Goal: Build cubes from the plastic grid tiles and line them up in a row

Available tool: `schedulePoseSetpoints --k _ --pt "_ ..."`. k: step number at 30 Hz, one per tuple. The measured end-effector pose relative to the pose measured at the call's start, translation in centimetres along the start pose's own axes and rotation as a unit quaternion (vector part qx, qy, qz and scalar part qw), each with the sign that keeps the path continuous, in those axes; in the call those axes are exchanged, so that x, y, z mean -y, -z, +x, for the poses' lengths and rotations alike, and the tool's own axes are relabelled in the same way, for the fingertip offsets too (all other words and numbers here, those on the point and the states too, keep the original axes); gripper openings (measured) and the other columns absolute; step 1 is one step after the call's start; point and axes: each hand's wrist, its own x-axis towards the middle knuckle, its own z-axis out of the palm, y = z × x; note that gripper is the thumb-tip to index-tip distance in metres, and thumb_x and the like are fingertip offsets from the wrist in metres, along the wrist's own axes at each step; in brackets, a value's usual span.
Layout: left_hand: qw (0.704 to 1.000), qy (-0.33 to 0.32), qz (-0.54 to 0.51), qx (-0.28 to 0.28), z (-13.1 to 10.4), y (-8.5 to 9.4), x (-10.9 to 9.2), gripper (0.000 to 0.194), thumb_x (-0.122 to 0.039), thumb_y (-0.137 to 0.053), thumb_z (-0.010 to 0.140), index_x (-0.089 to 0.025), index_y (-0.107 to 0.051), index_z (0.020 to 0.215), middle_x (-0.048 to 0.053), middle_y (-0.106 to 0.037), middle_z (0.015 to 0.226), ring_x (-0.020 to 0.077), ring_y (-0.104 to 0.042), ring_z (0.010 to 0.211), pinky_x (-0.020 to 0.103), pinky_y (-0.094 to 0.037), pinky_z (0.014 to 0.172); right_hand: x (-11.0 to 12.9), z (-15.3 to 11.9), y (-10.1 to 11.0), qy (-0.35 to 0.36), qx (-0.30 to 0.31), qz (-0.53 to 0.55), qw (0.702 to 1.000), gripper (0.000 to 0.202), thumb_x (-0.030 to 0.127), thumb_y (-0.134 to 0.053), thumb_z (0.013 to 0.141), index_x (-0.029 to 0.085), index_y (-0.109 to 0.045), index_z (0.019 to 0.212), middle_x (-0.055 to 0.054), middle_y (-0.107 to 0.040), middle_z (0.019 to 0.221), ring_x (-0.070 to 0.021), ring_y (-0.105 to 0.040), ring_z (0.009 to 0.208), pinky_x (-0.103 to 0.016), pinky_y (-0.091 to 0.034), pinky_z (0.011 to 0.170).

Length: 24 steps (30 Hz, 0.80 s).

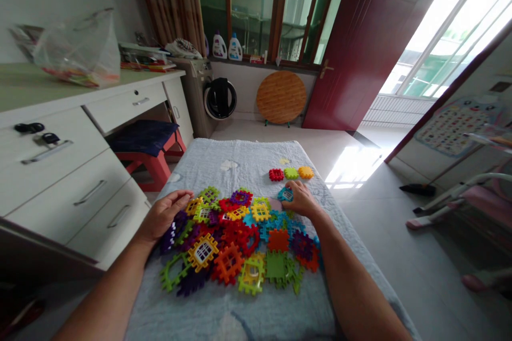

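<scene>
Blue tile (285,194) in the right grip (301,200), left grip (163,216) beside a multicoloured tile pile (236,234) on pale cloth (256,157).

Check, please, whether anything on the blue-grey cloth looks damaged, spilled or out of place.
Nothing stands out. The heaped interlocking plastic pieces overlap at odd angles, which looks merely untidy, while a red piece, green piece and orange piece form a neat row beyond.
</scene>
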Motion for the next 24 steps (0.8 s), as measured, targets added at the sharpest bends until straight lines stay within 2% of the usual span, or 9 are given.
schedulePoseSetpoints --k 3,6,9,12,15,17,20,22,24 --pt "1.0 0.0 -0.009 0.003 0.0 0.0 0.1 0.056 -0.061 -0.065 0.07 -0.018 -0.066 0.106 0.008 -0.072 0.106 0.0287 -0.063 0.106 0.036 -0.047 0.096 -0.2 -0.4 1.6 0.043 0.002 0.055 0.998 0.044 0.033 -0.071 0.068 0.018 -0.06 0.108 -0.008 -0.056 0.106 -0.0226 -0.051 0.097 -0.036 -0.041 0.088" --pt "1.0 0.001 -0.006 0.002 0.0 0.0 0.3 0.055 -0.061 -0.065 0.07 -0.018 -0.066 0.106 0.007 -0.072 0.106 0.0283 -0.064 0.105 0.035 -0.047 0.095 0.2 -0.8 3.3 0.13 0.105 0.126 0.978 0.03 0.029 -0.07 0.072 0.02 -0.064 0.099 -0.004 -0.061 0.096 -0.0163 -0.054 0.084 -0.029 -0.044 0.076" --pt "1.0 -0.001 0.0 -0.006 0.0 0.0 0.3 0.056 -0.062 -0.066 0.069 -0.018 -0.067 0.104 0.007 -0.072 0.106 0.0281 -0.064 0.104 0.033 -0.049 0.092 1.0 -1.1 3.7 0.191 0.191 0.119 0.955 0.023 0.021 -0.07 0.07 0.019 -0.067 0.093 -0.002 -0.062 0.089 -0.0143 -0.054 0.079 -0.026 -0.042 0.072" --pt "1.0 -0.005 0.007 -0.008 -0.1 0.0 0.0 0.057 -0.062 -0.065 0.068 -0.018 -0.068 0.104 0.006 -0.072 0.104 0.028 -0.065 0.102 0.033 -0.05 0.091 1.2 -1.0 3.4 0.182 0.216 0.127 0.951 0.015 0.013 -0.065 0.069 0.018 -0.067 0.083 0.0 -0.06 0.08 -0.0121 -0.052 0.073 -0.024 -0.04 0.067" --pt "0.999 -0.017 0.027 -0.01 0.0 0.0 -0.1 0.056 -0.063 -0.064 0.069 -0.018 -0.069 0.103 0.006 -0.072 0.104 0.029 -0.064 0.104 0.035 -0.048 0.094 0.3 -1.0 3.5 0.138 0.221 0.2 0.945 0.009 0.013 -0.061 0.069 0.017 -0.062 0.077 0.004 -0.055 0.068 -0.009 -0.047 0.062 -0.021 -0.035 0.058" --pt "0.999 -0.024 0.039 -0.007 0.0 0.1 -0.1 0.056 -0.063 -0.063 0.07 -0.018 -0.069 0.102 0.007 -0.072 0.104 0.0296 -0.063 0.105 0.037 -0.047 0.097 -0.8 -1.0 4.0 0.116 0.191 0.259 0.94 0.005 0.017 -0.06 0.07 0.017 -0.058 0.074 0.005 -0.051 0.065 -0.0082 -0.043 0.059 -0.021 -0.034 0.055" --pt "0.999 -0.029 0.046 -0.001 0.1 0.1 -0.1 0.055 -0.063 -0.062 0.07 -0.019 -0.069 0.103 0.006 -0.072 0.103 0.0293 -0.063 0.104 0.037 -0.046 0.097 -2.5 -0.9 4.8 0.069 0.085 0.312 0.944 0.009 0.025 -0.058 0.072 0.018 -0.053 0.074 0.004 -0.049 0.067 -0.0086 -0.041 0.058 -0.021 -0.034 0.054" --pt "0.999 -0.026 0.045 0.002 0.1 0.1 -0.1 0.055 -0.063 -0.062 0.071 -0.019 -0.068 0.104 0.006 -0.072 0.104 0.0291 -0.063 0.104 0.037 -0.046 0.098 -3.3 -0.7 5.1 0.018 -0.019 0.28 0.96 0.009 0.026 -0.056 0.072 0.019 -0.051 0.075 0.004 -0.048 0.067 -0.0093 -0.041 0.057 -0.022 -0.035 0.054" --pt "0.999 -0.023 0.044 0.008 0.2 0.1 0.1 0.055 -0.062 -0.061 0.072 -0.018 -0.067 0.105 0.006 -0.072 0.105 0.029 -0.063 0.105 0.037 -0.045 0.099 -3.9 -0.5 5.1 -0.013 -0.113 0.197 0.974 0.006 0.022 -0.054 0.07 0.019 -0.051 0.074 0.003 -0.05 0.068 -0.0107 -0.044 0.06 -0.023 -0.036 0.057"
